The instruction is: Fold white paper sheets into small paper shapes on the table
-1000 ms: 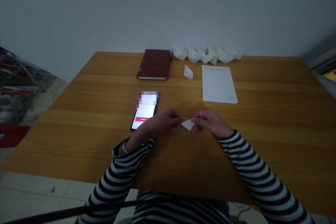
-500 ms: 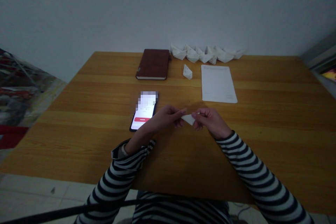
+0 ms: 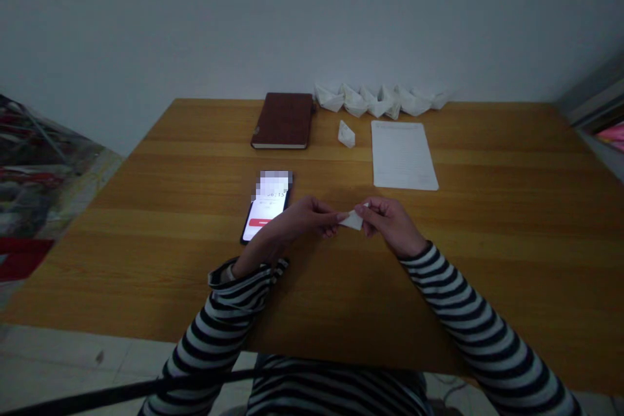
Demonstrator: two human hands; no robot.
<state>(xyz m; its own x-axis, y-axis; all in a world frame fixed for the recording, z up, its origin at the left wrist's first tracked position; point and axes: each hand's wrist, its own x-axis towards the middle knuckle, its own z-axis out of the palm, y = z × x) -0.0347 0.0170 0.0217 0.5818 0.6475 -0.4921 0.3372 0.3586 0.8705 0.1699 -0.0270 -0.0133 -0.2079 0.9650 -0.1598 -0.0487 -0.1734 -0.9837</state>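
Between my two hands is a small folded piece of white paper (image 3: 353,220), held above the wooden table. My left hand (image 3: 312,216) pinches its left corner between thumb and fingers. On the other side, my right hand (image 3: 387,220) grips the upper right part, thumb on top. Fingers hide some of the paper's edges. Beyond the hands lies a single small folded paper piece (image 3: 346,134), and to its right a flat sheet of lined paper (image 3: 404,156).
Along the wall stands a row of several folded paper boats (image 3: 377,102). A brown notebook (image 3: 283,119) lies left of them. Close to my left forearm is a phone (image 3: 268,205) with a lit screen. The wooden table (image 3: 511,221) ends at the wall.
My fingers have shifted slightly on the folded paper, and the right hand sits a little higher and further left. The whole view has moved slightly; the other things lie as before.
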